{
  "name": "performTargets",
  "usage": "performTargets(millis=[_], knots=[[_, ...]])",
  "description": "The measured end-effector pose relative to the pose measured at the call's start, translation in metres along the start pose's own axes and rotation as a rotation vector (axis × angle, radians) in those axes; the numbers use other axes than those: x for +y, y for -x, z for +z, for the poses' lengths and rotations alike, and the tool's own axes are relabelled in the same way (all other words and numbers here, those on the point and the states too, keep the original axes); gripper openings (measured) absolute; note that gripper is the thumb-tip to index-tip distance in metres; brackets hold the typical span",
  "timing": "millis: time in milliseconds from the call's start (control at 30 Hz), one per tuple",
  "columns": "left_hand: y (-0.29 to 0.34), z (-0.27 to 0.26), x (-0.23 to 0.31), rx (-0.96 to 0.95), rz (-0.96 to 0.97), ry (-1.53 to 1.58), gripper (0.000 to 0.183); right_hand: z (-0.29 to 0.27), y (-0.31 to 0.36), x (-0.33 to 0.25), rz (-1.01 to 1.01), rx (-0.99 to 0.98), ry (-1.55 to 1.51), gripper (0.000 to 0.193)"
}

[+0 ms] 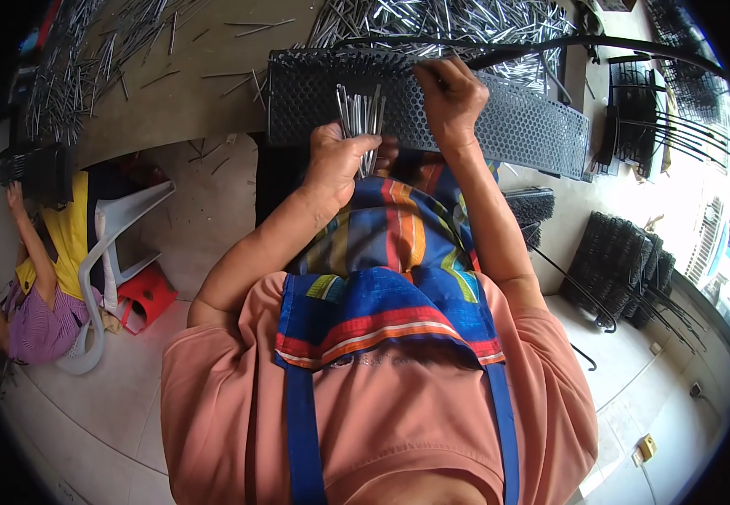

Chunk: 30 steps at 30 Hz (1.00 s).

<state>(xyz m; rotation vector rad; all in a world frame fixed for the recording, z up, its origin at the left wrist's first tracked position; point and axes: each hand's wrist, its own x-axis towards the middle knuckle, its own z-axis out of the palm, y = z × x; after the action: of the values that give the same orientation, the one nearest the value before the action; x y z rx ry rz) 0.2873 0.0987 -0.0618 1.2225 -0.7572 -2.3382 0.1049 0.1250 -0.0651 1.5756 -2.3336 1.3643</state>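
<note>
My left hand (331, 160) is closed around a bundle of thin silvery metal rods (361, 114), which stand roughly upright in front of the panel. A long dark perforated metal panel (533, 122), full of small round holes, lies across my lap against the table edge. Over its upper edge, my right hand (456, 97) is closed with thumb and fingers pinched together. Whatever sits between those fingertips is too small or hidden to make out. Just beyond the right hand, a long black curved bar (609, 40) runs off to the right.
Many loose rods are heaped on the table (205, 67). Stacks of black racks (617, 261) with long wires stand on the floor at the right. At the left, another person (49, 311) works near a grey plastic chair (95, 269) and a red container (154, 295).
</note>
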Motion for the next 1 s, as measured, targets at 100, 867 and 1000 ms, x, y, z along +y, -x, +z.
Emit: performTargets(millis=[100,867,1000], knots=[[-0.002,0.002,0.000,-0.049,-0.014,0.062,0.015,-0.012,0.004,-0.013,0.275,-0.194,-0.246,0.010],[0.001,0.007,-0.003,-0.016,-0.065,0.021,0.010,-0.021,-0.008,0.017,0.092,0.162,-0.376,0.006],[-0.001,0.007,-0.003,-0.016,-0.089,0.047,0.011,-0.021,-0.014,0.009,-0.027,0.083,-0.250,0.009]])
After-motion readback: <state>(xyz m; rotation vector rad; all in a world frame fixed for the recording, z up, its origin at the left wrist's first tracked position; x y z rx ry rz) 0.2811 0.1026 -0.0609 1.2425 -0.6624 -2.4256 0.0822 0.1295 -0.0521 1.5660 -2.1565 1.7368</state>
